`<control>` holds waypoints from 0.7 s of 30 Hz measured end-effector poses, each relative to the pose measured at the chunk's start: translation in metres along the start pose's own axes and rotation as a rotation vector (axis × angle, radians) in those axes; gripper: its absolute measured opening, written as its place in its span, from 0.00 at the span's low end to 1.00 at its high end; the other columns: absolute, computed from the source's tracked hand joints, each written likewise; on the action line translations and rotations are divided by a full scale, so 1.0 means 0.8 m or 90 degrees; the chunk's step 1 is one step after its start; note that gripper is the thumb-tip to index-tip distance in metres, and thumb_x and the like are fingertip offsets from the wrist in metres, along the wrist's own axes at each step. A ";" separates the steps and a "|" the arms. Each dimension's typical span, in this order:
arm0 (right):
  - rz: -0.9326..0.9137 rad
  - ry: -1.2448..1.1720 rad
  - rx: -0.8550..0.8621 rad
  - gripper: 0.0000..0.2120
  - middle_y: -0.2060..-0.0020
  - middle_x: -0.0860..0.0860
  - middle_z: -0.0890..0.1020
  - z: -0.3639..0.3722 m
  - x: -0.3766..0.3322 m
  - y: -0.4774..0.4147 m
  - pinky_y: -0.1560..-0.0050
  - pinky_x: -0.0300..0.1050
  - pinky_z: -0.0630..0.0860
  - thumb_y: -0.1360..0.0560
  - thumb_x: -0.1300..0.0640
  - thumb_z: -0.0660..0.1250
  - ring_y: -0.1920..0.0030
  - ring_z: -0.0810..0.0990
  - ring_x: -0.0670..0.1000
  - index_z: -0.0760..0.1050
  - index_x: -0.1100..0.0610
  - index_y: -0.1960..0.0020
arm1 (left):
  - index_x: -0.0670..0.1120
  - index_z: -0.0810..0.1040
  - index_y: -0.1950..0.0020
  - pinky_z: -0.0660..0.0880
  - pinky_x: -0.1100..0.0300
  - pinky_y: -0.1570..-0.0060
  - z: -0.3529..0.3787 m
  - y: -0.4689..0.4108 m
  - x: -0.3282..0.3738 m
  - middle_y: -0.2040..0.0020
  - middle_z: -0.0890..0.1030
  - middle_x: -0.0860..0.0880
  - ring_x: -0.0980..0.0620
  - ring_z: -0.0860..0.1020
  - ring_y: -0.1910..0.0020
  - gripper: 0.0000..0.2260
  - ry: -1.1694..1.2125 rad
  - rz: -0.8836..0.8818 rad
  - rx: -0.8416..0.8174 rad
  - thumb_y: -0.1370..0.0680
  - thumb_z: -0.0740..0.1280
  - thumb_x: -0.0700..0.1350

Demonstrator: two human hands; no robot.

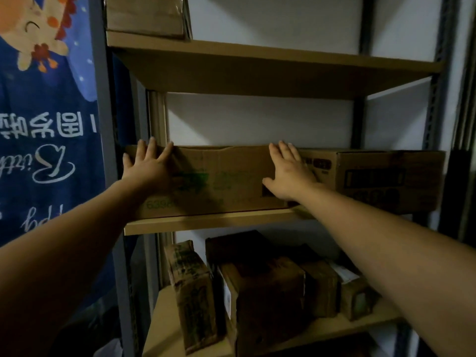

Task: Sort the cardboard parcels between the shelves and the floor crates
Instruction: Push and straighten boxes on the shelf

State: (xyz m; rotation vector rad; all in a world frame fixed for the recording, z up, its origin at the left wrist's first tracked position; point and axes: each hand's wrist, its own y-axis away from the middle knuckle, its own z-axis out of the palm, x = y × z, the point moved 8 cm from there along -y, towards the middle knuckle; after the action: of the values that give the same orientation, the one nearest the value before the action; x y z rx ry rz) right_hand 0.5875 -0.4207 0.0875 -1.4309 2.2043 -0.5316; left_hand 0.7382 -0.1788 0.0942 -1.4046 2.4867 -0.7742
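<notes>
We stand before a tall shelving unit (pixel 260 73) with grey metal posts and pale wooden boards, set against a white wall. To its left hangs a dark blue banner (pixel 46 150) printed with white lettering and a cartoon figure.

On the middle shelf (pixel 206 225) sits the wide cardboard parcel (pixel 221 181), filling the left and centre of the board, its front face towards us with faint green print and digits at the lower left. Just beside it on the right, on the same board, stands a second carton (pixel 386 179) with dark printed panels; the two look to be touching, though our right forearm covers part of the join.

On the lower shelf (pixel 164 328) several smaller parcels crowd together: a tall narrow box (pixel 193 297) tilted on end at the left, a dark brown box (pixel 268 292) in the middle, and a small box (pixel 358 300) at the right. On the top shelf, at the left, another brown box (pixel 146 16) is partly cut off by the frame.

Our left hand (pixel 146 168) lies flat on the wide parcel's front face near its left end, fingers straight and spread, tips reaching the top edge. Our right hand (pixel 288 173) presses flat on the same face near its right end, fingers straight, gripping nothing.
</notes>
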 end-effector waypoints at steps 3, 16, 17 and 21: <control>0.000 0.016 0.048 0.38 0.22 0.48 0.42 -0.022 0.008 0.026 0.26 0.56 0.47 0.22 0.49 0.62 0.23 0.38 0.52 0.41 0.48 0.22 | 0.59 0.38 0.24 0.38 0.37 0.30 0.001 0.008 0.026 0.23 0.36 0.48 0.43 0.34 0.25 0.42 0.007 0.042 0.007 0.26 0.64 0.63; 0.134 0.046 0.069 0.37 0.22 0.53 0.47 -0.096 0.215 0.090 0.25 0.58 0.52 0.23 0.46 0.63 0.23 0.45 0.56 0.46 0.50 0.22 | 0.58 0.40 0.23 0.39 0.39 0.28 -0.002 0.059 0.263 0.22 0.37 0.48 0.45 0.35 0.25 0.41 0.067 0.227 -0.019 0.26 0.64 0.62; 0.126 0.041 0.070 0.37 0.22 0.52 0.47 -0.101 0.236 0.089 0.25 0.57 0.52 0.23 0.46 0.63 0.23 0.44 0.56 0.46 0.50 0.22 | 0.58 0.40 0.23 0.39 0.39 0.28 0.003 0.060 0.289 0.22 0.38 0.48 0.45 0.35 0.25 0.40 0.077 0.229 -0.018 0.26 0.64 0.62; 0.071 0.043 0.069 0.37 0.22 0.53 0.46 -0.107 0.286 0.077 0.25 0.57 0.50 0.23 0.46 0.63 0.23 0.44 0.56 0.45 0.49 0.22 | 0.57 0.42 0.23 0.40 0.39 0.28 0.018 0.060 0.365 0.22 0.39 0.49 0.45 0.36 0.24 0.40 0.111 0.218 -0.023 0.25 0.64 0.61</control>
State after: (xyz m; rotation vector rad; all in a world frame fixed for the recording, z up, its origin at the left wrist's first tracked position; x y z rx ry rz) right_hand 0.4121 -0.6015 0.0864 -1.2436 2.2562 -0.6582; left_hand 0.5516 -0.4085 0.0843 -0.9133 2.7793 -0.8099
